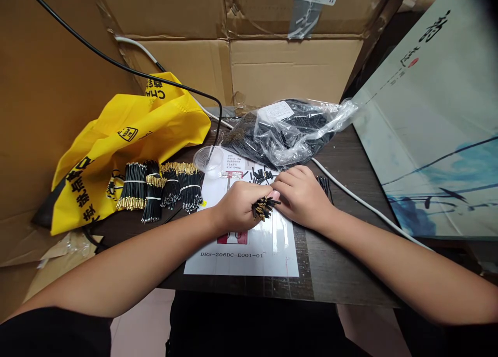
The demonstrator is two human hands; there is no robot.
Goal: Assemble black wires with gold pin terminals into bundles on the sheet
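Observation:
My left hand [240, 205] is closed around a bundle of thin black wires [266, 207], whose gold-coloured tips face me. Black sleeves seem to cover some of the tips. Close against it, my right hand [301, 195] has curled fingers, with thumb and forefinger at the bundle's edge; whatever they pinch is hidden. Just beyond the hands, short black tube pieces [261, 176] lie scattered on a printed paper sheet [241, 266]. To the left are several banded bundles of black wires with gold ends [134, 187].
A clear plastic bag of black parts [295, 131] lies at the back. A yellow bag [136, 123] fills the left, with a clear round cup [209, 160] near it. Cables cross the dark table [342, 263]. Cardboard boxes [291, 66] and a large printed panel [436, 113] border it.

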